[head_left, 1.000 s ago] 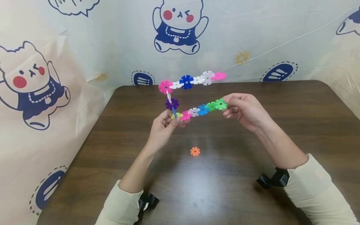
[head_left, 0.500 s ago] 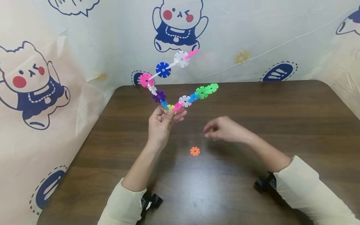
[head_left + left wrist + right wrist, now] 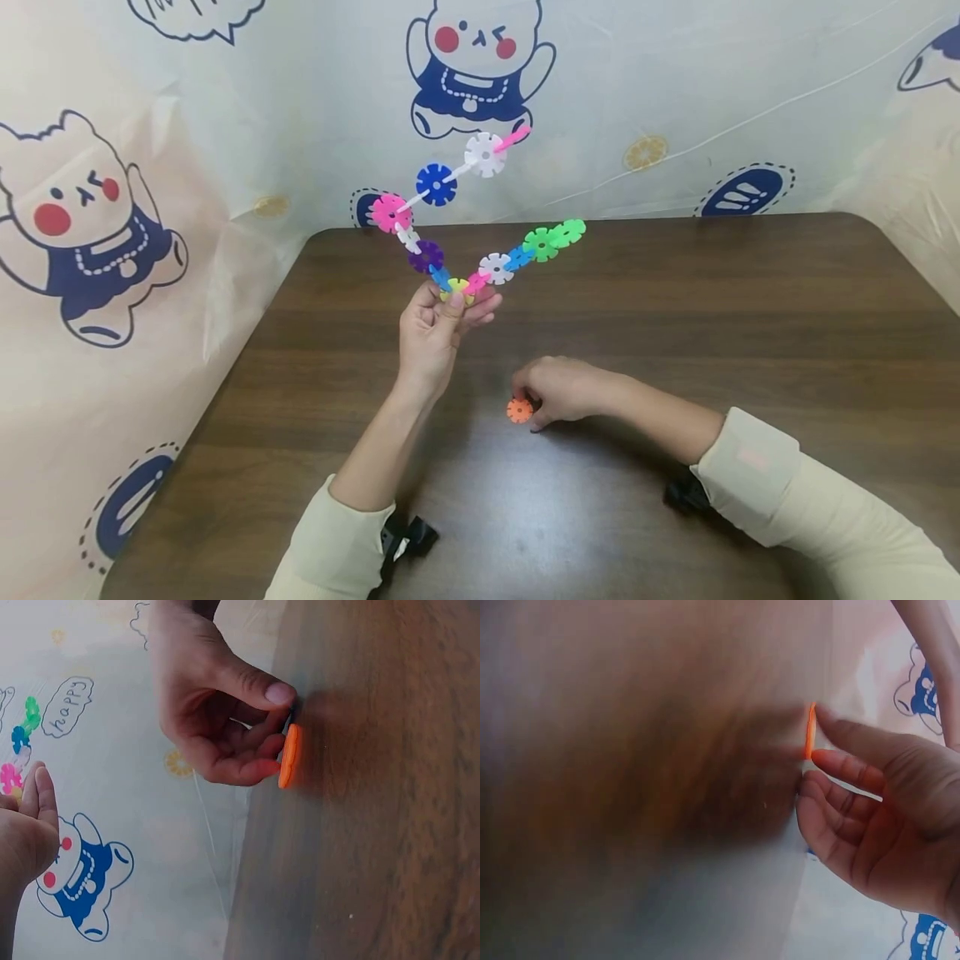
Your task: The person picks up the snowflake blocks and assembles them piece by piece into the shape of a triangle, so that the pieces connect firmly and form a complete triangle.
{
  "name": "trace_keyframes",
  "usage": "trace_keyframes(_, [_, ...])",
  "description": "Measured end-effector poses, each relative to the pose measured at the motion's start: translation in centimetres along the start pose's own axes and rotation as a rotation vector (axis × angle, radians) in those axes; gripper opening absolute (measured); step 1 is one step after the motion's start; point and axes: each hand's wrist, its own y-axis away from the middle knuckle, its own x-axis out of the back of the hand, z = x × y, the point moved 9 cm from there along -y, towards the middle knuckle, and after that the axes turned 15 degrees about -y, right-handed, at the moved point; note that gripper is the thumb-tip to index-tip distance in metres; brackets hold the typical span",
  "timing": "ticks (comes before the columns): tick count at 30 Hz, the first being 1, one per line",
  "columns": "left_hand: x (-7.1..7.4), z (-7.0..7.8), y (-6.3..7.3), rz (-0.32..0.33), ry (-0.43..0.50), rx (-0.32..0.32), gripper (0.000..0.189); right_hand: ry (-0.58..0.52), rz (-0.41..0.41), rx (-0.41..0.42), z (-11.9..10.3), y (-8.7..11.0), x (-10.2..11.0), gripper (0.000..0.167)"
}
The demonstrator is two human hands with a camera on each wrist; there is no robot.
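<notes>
My left hand (image 3: 429, 340) is raised above the table, pinching a yellow notched disc (image 3: 459, 289) between thumb and fingers. That disc sits at the bend of a V-shaped chain of interlocking plastic discs. One arm of the chain runs up past a purple disc (image 3: 426, 257) and a dark blue disc (image 3: 436, 184) to a pink end. Along the other arm are a white disc (image 3: 496, 268) and two green discs (image 3: 541, 243). My right hand (image 3: 566, 388) is low at the tabletop, its thumb and index fingertips at the edges of an orange notched disc (image 3: 810, 733).
The dark wooden table (image 3: 300, 400) fills the lower view. Behind it hangs a pale sheet (image 3: 675, 75) printed with cartoon bears. A black wrist camera (image 3: 412, 537) is strapped at the left sleeve, another (image 3: 684, 493) at the right.
My right hand has let go of the chain's green end and come down left to the orange disc. The left hand has turned the chain, swinging its far arm up and left.
</notes>
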Motion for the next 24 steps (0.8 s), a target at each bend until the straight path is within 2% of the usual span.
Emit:
trace_keyframes(5, [0.0,0.0,0.0,-0.002,-0.005,-0.008,0.006,0.005,0.025,0.007,-0.3,0.1,0.0,0.022])
trace_keyframes(10, [0.0,0.1,-0.1,-0.007,-0.012,-0.019,0.005,0.008,0.030,0.065,-0.8,-0.1,-0.3,0.029])
trace_keyframes(15, [0.1,0.1,-0.1,-0.010,-0.033,-0.013,0.006,0.014,0.032,0.083,-0.9,-0.3,-0.5,0.020])
trace_keyframes(20, [0.3,0.1,-0.1,-0.006,-0.054,-0.014,0.005,-0.056,0.058,0.080,-0.5,-0.1,-0.1,0.023])
trace_keyframes(24, [0.2,0.1,-0.1,-0.011,-0.053,-0.017,0.005,-0.134,0.124,0.072,0.2,0.6,1.2,0.017])
